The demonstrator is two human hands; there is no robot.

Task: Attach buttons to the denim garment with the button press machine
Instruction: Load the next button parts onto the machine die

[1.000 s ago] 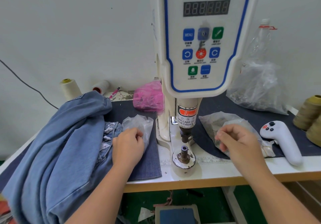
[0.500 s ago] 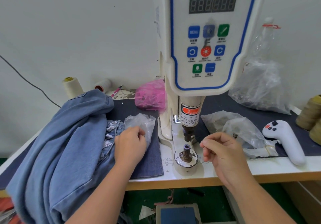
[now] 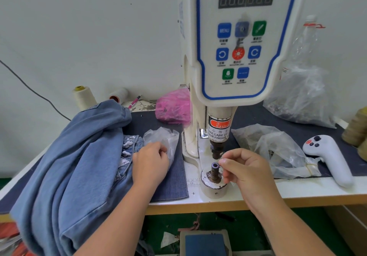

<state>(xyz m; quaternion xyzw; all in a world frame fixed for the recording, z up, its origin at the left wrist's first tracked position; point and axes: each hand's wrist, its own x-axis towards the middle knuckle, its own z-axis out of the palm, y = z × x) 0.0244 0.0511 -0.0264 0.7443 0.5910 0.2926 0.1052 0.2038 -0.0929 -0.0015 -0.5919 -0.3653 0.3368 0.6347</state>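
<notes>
Right grip (image 3: pixel 245 168) pinching perhaps a button beside lower die (image 3: pixel 215 167); left grip (image 3: pixel 151 163) curled at denim garment's (image 3: pixel 79 166) edge.

bright even light | soft shadows | wide-angle edge bending | slight blur

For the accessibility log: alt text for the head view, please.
A person's right hand pinches something small beside the lower die of a button press machine; the left hand rests at a clear bag beside a denim garment.

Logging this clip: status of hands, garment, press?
Left hand at small clear bag. Right hand pinching by lower die; contents unclear. Denim garment heaped left, off die.
</notes>
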